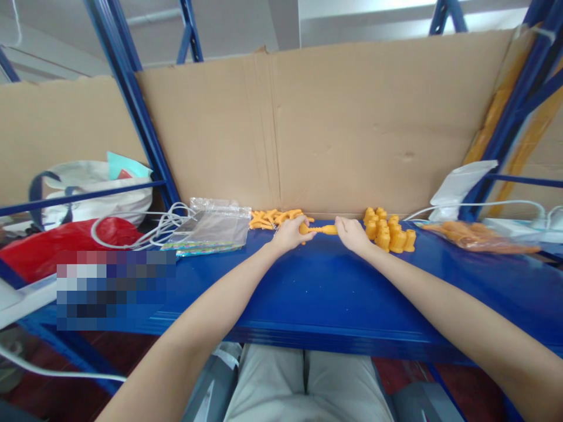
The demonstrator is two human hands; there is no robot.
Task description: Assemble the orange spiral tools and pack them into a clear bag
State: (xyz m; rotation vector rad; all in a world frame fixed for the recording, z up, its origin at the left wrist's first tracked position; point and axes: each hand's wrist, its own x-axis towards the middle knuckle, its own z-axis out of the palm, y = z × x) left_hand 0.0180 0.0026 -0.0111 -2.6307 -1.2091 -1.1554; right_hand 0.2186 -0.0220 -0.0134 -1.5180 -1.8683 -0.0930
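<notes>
Both hands (288,235) (352,234) grip a slender, bulging orange piece (329,230) above glossy blue tabletop (308,287)

At six o'clock I wear pale, creased greyish-beige trousers (272,384); my forearms (211,313), left hand (289,235) and right hand (352,234) are bare.

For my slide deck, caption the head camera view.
Left hand and right hand hold orange parts over a blue table, cardboard behind.

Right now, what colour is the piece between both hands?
The held piece is yellow-orange, seen best in the head view.
</notes>
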